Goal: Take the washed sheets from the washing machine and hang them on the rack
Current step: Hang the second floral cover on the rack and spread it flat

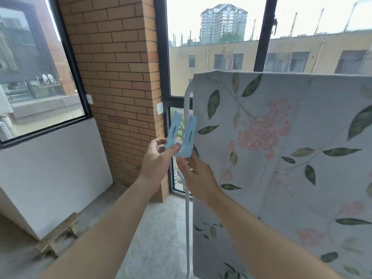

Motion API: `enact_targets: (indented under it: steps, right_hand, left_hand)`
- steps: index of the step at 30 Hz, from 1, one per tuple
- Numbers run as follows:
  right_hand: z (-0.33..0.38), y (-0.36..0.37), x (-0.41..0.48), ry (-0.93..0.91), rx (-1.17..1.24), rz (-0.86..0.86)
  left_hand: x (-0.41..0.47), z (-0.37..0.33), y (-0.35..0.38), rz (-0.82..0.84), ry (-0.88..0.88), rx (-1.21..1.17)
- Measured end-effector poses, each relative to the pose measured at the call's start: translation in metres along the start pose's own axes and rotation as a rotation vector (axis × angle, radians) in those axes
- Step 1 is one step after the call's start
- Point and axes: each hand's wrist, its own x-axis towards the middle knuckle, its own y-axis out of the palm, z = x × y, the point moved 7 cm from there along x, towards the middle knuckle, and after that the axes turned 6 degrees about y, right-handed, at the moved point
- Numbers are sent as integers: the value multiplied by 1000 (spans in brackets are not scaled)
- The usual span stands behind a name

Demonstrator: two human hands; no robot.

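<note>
Left of the rack pole (188, 198), a brick pillar (118, 77) stands between two windows, with bare concrete floor (157, 234) below. Just left of the pole, the left hand (156, 160) pinches the lower end of one pale blue clothes peg (172, 133) between thumb and fingers. A second blue peg (188, 137) sits against the pole, and the right hand (196, 176) is loosely spread just beneath it, fingertips near its base; whether it grips that peg I cannot tell. Right of the pole, the floral sheet (281, 148) is already draped over the rack's top rail and hangs flat. Hanging looks done for this sheet; pegging it seems to be what remains. The washing machine is out of view.
</note>
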Motion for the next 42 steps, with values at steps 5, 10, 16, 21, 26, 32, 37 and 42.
enact_targets:
  steps: [5, 10, 16, 21, 26, 32, 37, 42]
  right_hand:
    - [23, -54, 2, -69, 38, -205]
    - [32, -109, 0, -74, 267, -401]
    - [40, -161, -6, -100, 332, -533]
    - [47, -193, -1, -69, 484, -657]
    - [58, -227, 19, 26, 640, -864]
    - [102, -256, 45, 22, 359, -976]
    - [158, -259, 62, -231, -187, -971]
    - [195, -237, 97, -420, -506, -810]
  left_hand:
    - [11, -32, 53, 213, -19, 10]
    - [12, -73, 100, 302, 54, -67]
    - [29, -124, 138, 224, 231, -140]
    - [36, -146, 174, 316, 286, -135]
    - [48, -160, 190, 358, 316, -90]
    - [79, -172, 170, 406, 466, 286]
    - [128, -168, 124, 167, 621, 537]
    - [147, -173, 113, -9, 687, 717]
